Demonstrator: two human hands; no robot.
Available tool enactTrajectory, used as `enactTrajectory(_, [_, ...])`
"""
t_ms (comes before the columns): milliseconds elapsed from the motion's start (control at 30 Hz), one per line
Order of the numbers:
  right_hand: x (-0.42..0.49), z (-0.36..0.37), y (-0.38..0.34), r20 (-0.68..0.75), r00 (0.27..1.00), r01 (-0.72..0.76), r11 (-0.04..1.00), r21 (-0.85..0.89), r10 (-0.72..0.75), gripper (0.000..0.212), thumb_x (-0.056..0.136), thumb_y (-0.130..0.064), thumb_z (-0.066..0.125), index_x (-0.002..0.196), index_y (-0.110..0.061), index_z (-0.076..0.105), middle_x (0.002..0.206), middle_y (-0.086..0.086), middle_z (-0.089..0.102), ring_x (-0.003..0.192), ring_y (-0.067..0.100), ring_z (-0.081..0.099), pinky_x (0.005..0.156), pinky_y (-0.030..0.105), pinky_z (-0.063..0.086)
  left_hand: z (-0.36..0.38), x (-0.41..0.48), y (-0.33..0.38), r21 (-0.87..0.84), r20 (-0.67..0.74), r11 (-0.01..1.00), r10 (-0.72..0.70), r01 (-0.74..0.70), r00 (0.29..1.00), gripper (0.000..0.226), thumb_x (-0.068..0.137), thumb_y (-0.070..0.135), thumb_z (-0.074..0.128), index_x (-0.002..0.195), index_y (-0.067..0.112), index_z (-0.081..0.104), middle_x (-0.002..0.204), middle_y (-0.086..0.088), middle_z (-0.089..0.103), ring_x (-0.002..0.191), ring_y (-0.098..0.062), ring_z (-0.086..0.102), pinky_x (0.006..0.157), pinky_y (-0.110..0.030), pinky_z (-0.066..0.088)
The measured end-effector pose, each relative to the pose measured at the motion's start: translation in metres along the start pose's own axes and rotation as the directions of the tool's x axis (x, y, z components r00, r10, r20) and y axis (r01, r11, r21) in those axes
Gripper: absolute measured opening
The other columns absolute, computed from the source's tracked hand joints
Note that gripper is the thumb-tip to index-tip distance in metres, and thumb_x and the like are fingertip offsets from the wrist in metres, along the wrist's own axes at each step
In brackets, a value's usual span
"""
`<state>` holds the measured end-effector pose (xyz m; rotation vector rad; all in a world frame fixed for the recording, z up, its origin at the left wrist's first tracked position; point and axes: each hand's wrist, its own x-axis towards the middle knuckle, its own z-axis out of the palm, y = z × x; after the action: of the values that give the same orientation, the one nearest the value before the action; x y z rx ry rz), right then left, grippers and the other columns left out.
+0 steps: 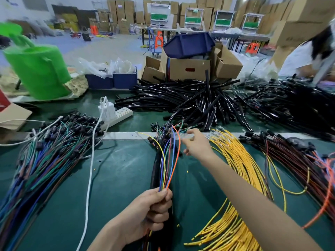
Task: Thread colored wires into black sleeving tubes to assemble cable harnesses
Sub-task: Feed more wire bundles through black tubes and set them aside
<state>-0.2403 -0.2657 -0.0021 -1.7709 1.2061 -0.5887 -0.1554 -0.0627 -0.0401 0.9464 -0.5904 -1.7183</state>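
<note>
My left hand (154,209) grips a small bundle of colored wires (170,160) near the table's front; orange, blue, yellow and green strands rise from my fist. Beside the bundle lies a black sleeving tube (156,171). My right hand (196,144) reaches forward over the green table (123,178), its fingertips pinching the blurred upper ends of the wires. A big heap of black sleeving tubes (190,100) lies beyond the table's white seam.
Multicolored wires with black connectors (49,156) fan out at left, yellow wires (237,160) at right, dark red and orange ones (299,160) at far right. A white power strip (117,115), white cable, cardboard boxes (188,67), a green bag (38,71) and another person (308,55) stand behind.
</note>
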Motion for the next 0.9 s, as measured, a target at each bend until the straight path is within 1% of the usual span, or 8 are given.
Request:
enactTrajectory(67, [-0.023,0.001,-0.002,-0.097,0.911,0.364,0.893,-0.264,-0.400,0.034,0.093,-0.024,0.058,0.124,-0.012,0.054,0.112,0.009,0.057,0.103,0.022,0.056,0.093,0.035,0.043,0.002,-0.003,0.005,0.094,0.002,0.996,-0.010,0.009,1.000,0.023,0.096,0.029,0.045,0.075,0.020,0.047,0.060,0.002,0.014,0.042,-0.005,0.013,0.036,-0.009,0.018])
enactTrajectory(133, [-0.059,0.008,-0.012,0.100,0.675,0.728,0.637,-0.253,-0.731,0.035,0.093,-0.035,0.052,0.118,-0.013,0.061,0.116,0.004,0.061,0.115,0.018,0.051,0.103,0.033,0.034,0.006,-0.005,0.012,0.225,-0.004,0.974,0.004,-0.003,1.000,0.027,0.097,0.030,0.047,0.072,0.022,0.047,0.057,0.004,0.020,0.041,-0.006,0.015,0.036,-0.010,0.019])
enactTrajectory(200, [-0.087,0.017,-0.015,0.399,0.484,0.875,0.446,-0.190,-0.779,0.042,0.094,-0.043,0.042,0.117,-0.015,0.062,0.109,0.003,0.066,0.110,0.016,0.054,0.100,0.030,0.033,0.012,-0.006,0.024,0.428,-0.019,0.904,0.022,-0.012,1.000,0.030,0.092,0.025,0.048,0.062,0.025,0.045,0.053,0.007,0.025,0.041,-0.006,0.018,0.038,-0.012,0.018])
enactTrajectory(233, [-0.094,0.018,-0.014,0.500,0.453,0.890,0.401,-0.215,-0.738,0.045,0.094,-0.045,0.038,0.117,-0.015,0.060,0.101,0.003,0.069,0.100,0.018,0.059,0.092,0.032,0.038,0.015,-0.006,0.032,0.543,-0.021,0.840,0.030,-0.014,0.999,0.027,0.086,0.021,0.045,0.059,0.025,0.045,0.052,0.009,0.026,0.042,-0.006,0.020,0.040,-0.014,0.018])
enactTrajectory(400, [-0.094,0.001,0.003,0.354,0.473,0.854,0.321,-0.409,-0.807,0.046,0.090,-0.052,0.047,0.108,-0.015,0.067,0.077,-0.003,0.071,0.065,0.022,0.067,0.048,0.029,0.046,0.010,-0.011,0.072,0.801,-0.047,0.598,0.056,0.004,0.997,0.029,0.100,0.020,0.043,0.074,0.015,0.054,0.050,0.010,0.042,0.042,-0.006,0.030,0.041,-0.016,0.026])
enactTrajectory(533, [-0.098,0.005,0.034,0.162,0.547,0.797,0.451,-0.401,-0.821,0.036,0.090,-0.049,0.047,0.096,-0.026,0.074,0.074,-0.012,0.070,0.061,0.010,0.064,0.047,0.024,0.045,-0.006,-0.017,0.075,0.842,-0.132,0.538,0.295,-0.050,0.946,0.020,0.093,0.017,0.057,0.080,0.012,0.071,0.060,0.001,0.062,0.043,-0.009,0.038,0.043,-0.016,0.031])
enactTrajectory(700, [-0.103,0.010,0.050,0.069,0.627,0.723,0.547,-0.423,-0.776,0.035,0.094,-0.045,0.042,0.099,-0.029,0.072,0.073,-0.013,0.068,0.058,0.011,0.060,0.050,0.022,0.044,-0.005,-0.004,0.042,0.546,-0.409,0.810,0.479,-0.212,0.777,0.020,0.084,0.004,0.063,0.072,0.010,0.077,0.069,-0.010,0.070,0.054,-0.008,0.061,0.057,-0.017,0.054])
enactTrajectory(900, [-0.103,0.000,0.060,0.047,0.718,0.668,0.667,-0.330,-0.695,0.039,0.097,-0.052,0.035,0.111,-0.035,0.067,0.081,-0.016,0.070,0.065,0.004,0.060,0.058,0.022,0.043,0.001,-0.004,0.032,-0.018,-0.478,0.928,0.319,-0.373,0.818,0.028,0.076,0.020,0.056,0.090,0.003,0.074,0.095,-0.020,0.072,0.074,-0.020,0.073,0.061,-0.024,0.058])
